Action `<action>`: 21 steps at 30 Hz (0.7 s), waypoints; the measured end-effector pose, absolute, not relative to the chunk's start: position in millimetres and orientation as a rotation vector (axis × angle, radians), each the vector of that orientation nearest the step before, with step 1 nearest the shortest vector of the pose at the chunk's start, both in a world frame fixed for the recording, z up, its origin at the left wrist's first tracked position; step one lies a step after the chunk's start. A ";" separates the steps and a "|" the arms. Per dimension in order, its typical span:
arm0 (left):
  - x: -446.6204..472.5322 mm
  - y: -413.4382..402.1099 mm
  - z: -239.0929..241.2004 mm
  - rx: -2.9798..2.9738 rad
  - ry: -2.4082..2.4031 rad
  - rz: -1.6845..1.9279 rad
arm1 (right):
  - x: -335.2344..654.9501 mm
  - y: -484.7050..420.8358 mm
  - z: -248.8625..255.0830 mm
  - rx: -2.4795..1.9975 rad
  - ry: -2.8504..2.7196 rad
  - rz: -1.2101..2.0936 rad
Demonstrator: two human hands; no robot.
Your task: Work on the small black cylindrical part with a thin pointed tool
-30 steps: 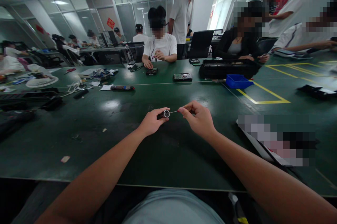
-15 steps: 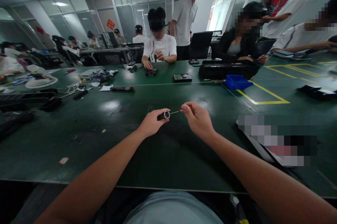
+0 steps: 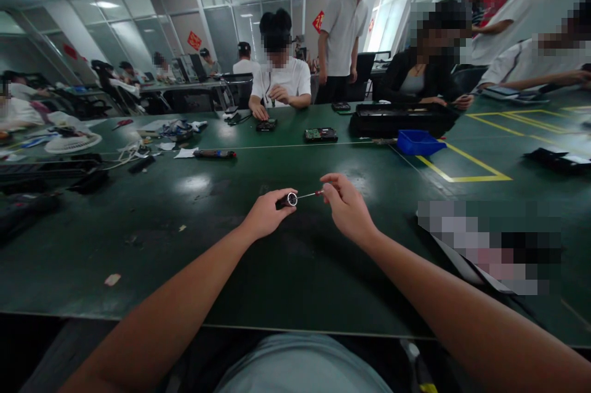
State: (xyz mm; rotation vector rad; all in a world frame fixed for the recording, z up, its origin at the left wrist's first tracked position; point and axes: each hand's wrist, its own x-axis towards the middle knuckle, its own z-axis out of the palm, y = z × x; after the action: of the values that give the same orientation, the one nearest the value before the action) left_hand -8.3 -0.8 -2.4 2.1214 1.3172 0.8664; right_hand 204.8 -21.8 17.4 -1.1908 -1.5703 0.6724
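Note:
Above the green table, my left hand (image 3: pixel 268 213) is closed around a small black cylinder (image 3: pixel 290 199) with a bright ring at its open end; its exact kind is unclear. My right hand (image 3: pixel 347 209) pinches the red handle of a thin screwdriver (image 3: pixel 318 193) between thumb and fingers. The screwdriver's shaft points left, and its tip meets the ringed end of the cylinder. Whether the tip sits inside or only touches the rim I cannot tell.
On the green table (image 3: pixel 184 270) lie a circuit-board device (image 3: pixel 320 134), a blue bin (image 3: pixel 419 143), a long black housing (image 3: pixel 399 121) and a dark pen-shaped tool (image 3: pixel 215 154). Cables and a white fan-like grille (image 3: pixel 72 143) are at left. A person (image 3: pixel 279 82) works opposite.
My right hand has shifted slightly right, and its fingers have loosened and lifted a little on the screwdriver handle. My left hand stays nearly still. A standing person behind has moved right.

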 end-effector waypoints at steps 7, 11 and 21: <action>-7.1 -1.1 -2.2 2.146 1.315 0.852 | 202.7 -11.3 12.4 -1.010 -1.335 0.963; -6.6 -2.1 -1.1 2.170 1.282 0.851 | 202.9 -5.1 5.7 -0.997 -1.165 1.092; -6.4 -3.4 0.2 2.222 1.225 0.825 | 212.7 2.2 7.7 -0.988 -1.056 1.278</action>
State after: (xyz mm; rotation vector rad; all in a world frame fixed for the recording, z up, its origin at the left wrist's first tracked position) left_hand -6.4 -3.4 0.2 2.2216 1.2254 0.8247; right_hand 212.7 2.2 7.7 -0.9881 -1.0564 1.2781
